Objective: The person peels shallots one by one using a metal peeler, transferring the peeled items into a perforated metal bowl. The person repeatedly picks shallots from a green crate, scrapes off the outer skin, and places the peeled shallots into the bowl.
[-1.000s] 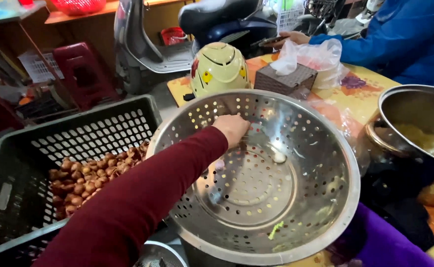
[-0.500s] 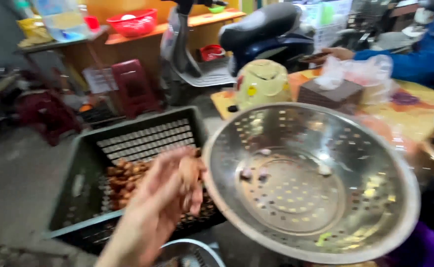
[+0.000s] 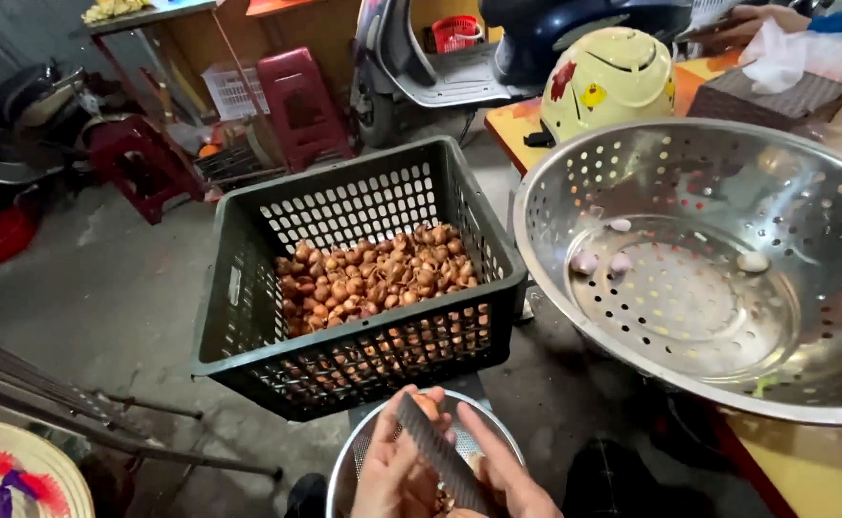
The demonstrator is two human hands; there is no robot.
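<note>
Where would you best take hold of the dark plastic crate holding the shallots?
Probably the slot handle in the left end wall of the dark plastic crate, reached from outside on the left. The shallots lie low inside, so the rim is free; a matching slot opposite cannot be seen.

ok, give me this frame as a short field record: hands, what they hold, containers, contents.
left hand: low in frame, fingers around a small brown bulb
right hand: holds a dark ridged blade-like tool against the bulb
under hands: small metal strainer, rim only partly seen
crate: dark plastic, on the floor, holds unpeeled brown bulbs
colander: large steel, perforated, holds a few peeled pale bulbs
behind: cream helmet, red stools, scooter
</note>
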